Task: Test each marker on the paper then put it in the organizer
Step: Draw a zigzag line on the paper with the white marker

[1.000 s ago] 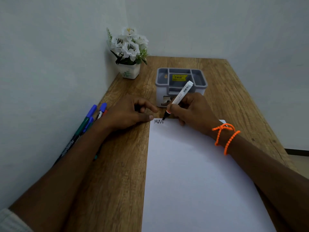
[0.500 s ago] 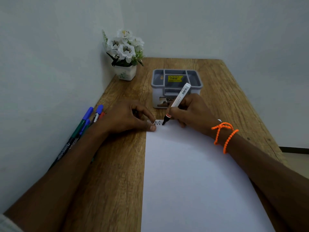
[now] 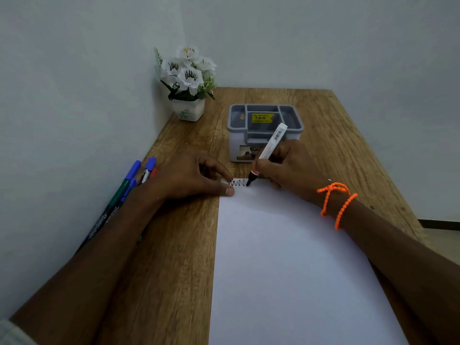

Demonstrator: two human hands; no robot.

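Your wooden tabletop (image 3: 184, 257) fills a white-walled corner; right hand (image 3: 288, 168) grips the marker (image 3: 270, 148), left hand (image 3: 189, 176) pinning the paper (image 3: 286, 270), flowerpot (image 3: 188, 109) at eleven o'clock.

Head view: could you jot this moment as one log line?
step: testing marker | right hand grips it, tip on paper beside scribble | left hand steadies paper corner | organizer: no markers seen
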